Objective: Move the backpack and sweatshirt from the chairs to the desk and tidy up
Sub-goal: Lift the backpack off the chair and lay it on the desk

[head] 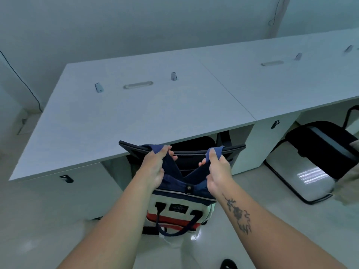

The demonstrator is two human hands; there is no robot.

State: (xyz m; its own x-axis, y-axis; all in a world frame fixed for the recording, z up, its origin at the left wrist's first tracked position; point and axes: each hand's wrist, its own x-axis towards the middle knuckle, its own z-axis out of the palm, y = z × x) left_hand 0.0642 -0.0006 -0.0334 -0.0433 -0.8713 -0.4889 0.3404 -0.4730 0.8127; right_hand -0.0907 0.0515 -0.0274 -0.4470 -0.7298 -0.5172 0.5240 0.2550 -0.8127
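The backpack (178, 210) is navy on top with a white body and a red stripe, and it hangs in the air in front of the desk. My left hand (155, 167) grips one navy strap and my right hand (215, 171) grips the other, both fists closed. Behind the backpack stands a black chair (194, 150) pushed under the white desk (136, 113). A beige cloth (349, 181), possibly the sweatshirt, shows at the right edge over a second black chair (320, 148); most of it is cut off.
A second white desk (281, 84) joins the first on the right. Cable slots (138, 85) and small clips (173, 76) sit on the desktops. A dark cable (21, 78) runs down the left wall. The floor is glossy and pale.
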